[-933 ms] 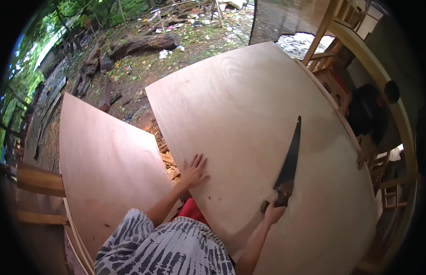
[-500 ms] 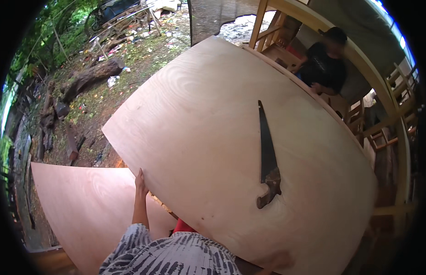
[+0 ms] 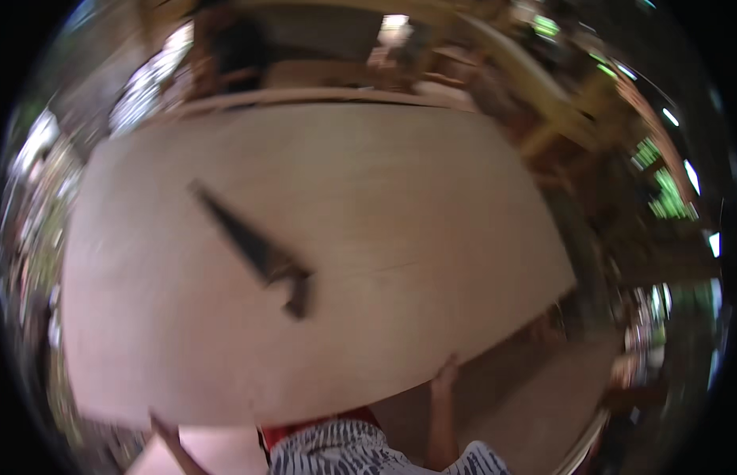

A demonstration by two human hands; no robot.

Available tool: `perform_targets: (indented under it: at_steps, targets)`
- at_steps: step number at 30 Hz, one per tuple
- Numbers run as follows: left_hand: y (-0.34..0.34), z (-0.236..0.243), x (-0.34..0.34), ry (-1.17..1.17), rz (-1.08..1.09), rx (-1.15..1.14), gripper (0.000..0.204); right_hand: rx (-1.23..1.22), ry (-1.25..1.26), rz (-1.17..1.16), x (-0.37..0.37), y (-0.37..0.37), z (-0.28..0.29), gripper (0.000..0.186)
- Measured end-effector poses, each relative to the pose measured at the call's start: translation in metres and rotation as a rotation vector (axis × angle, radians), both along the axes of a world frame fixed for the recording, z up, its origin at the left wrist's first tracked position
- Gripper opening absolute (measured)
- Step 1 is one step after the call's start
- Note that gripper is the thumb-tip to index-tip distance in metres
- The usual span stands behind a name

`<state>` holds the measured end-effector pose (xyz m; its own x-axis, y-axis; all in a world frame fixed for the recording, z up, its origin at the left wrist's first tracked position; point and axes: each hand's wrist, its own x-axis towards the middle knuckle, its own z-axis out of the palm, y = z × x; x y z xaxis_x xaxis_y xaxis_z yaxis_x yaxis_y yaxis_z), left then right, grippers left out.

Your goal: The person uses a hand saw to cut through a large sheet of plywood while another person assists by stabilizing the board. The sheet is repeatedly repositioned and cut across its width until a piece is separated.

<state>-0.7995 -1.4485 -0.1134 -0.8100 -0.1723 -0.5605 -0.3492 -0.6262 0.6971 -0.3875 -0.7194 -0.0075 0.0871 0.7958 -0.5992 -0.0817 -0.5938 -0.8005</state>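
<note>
Fingers of the right hand (image 3: 445, 374) are hooked over the near edge of the plywood sheet (image 3: 400, 214), while the left hand (image 3: 164, 427) sits at that edge too blurred for its grip to be told. Beyond both hands the sheet spreads away, long axis running left to right, and a handsaw (image 3: 257, 249) is seen lying on it, nearer the left hand.

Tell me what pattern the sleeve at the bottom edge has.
Black-and-white stripes on the sleeve, seen in the head view.

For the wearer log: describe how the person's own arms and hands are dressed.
Both the right hand and the left hand are bare: no gloves or sleeves on the forearms. The garment below is a black-and-white striped top. Motion blur hides finer marks.
</note>
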Motion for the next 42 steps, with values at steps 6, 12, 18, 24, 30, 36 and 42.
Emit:
perform_targets:
  at_steps: [6,12,18,24,30,36,42]
  targets:
    - [0.007,0.018,0.002,-0.041,-0.028,-0.032,0.056,0.048,0.14,-0.151,0.02,-0.026,-0.007,0.074]
    - [-0.028,-0.058,-0.019,0.083,0.017,-0.054,0.057,-0.062,-0.411,0.117,0.055,0.018,-0.031,0.064]
    - [0.077,0.008,-0.061,0.163,-0.118,-2.186,0.067,0.648,-1.008,0.788,-0.148,-0.004,-0.042,0.057]
    - [0.004,0.055,-0.134,-0.231,-0.38,-1.798,0.081,0.59,-0.813,1.253,-0.401,-0.159,-0.013,0.068]
    - [-0.08,0.075,-0.231,-0.189,-0.325,-1.776,0.083,-0.065,-0.114,1.007,-0.401,-0.099,0.003,0.043]
    - [-0.142,0.072,-0.354,-0.169,-0.254,-1.769,0.076,0.298,0.505,0.884,-0.435,-0.181,0.129,0.026]
    - [-0.213,0.04,-0.434,-0.076,-0.045,-1.766,0.061,0.349,0.432,1.06,-0.615,-0.344,0.22,0.011]
